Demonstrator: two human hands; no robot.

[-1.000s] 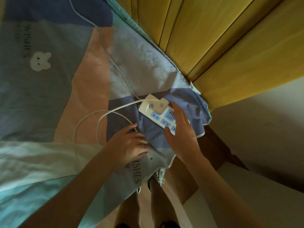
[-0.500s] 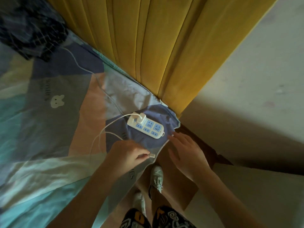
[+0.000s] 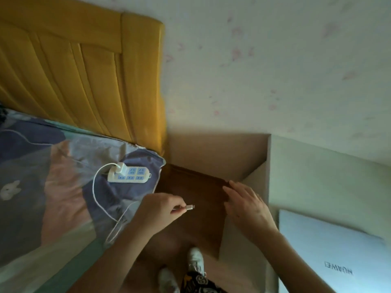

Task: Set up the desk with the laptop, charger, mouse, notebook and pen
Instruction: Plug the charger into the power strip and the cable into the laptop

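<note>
Charger (image 3: 121, 168) sits plugged into the power strip (image 3: 129, 174) on the bed (image 3: 63, 187); white cable (image 3: 96, 193) loops off it across the sheet to the left hand (image 3: 158, 210). Left grip: thumb and fingers pinched on the cable just behind the plug (image 3: 190, 207), plug tip pointing right, in the air over the gap between bed and bench. Right hand (image 3: 246, 205): flat, fingers spread, grasping nothing, fingertips by the near corner of the bench (image 3: 317, 176).

Laptop (image 3: 330, 254) lies on the bench at lower right, lid down, logo up, well apart from the plug.

Progress, judged: early to middle. Done: laptop placed, charger powered. Left: bring plug to the laptop port, open the lid if wanted. Mouse, notebook, pen not in view; cannot tell whether placed.

Versus 0.5 s ago:
- view has swung right; bench and laptop now in frame, neither was then
- left hand was at the bed's edge near the strip, already pinching the cable end; now lifted clear of the sheet and carried right
- right hand was open over the gap; now further right, at the bench corner
- strip and charger unmoved on the sheet

Next, judged: cable slack looks enough to reach, but may tug the strip
</note>
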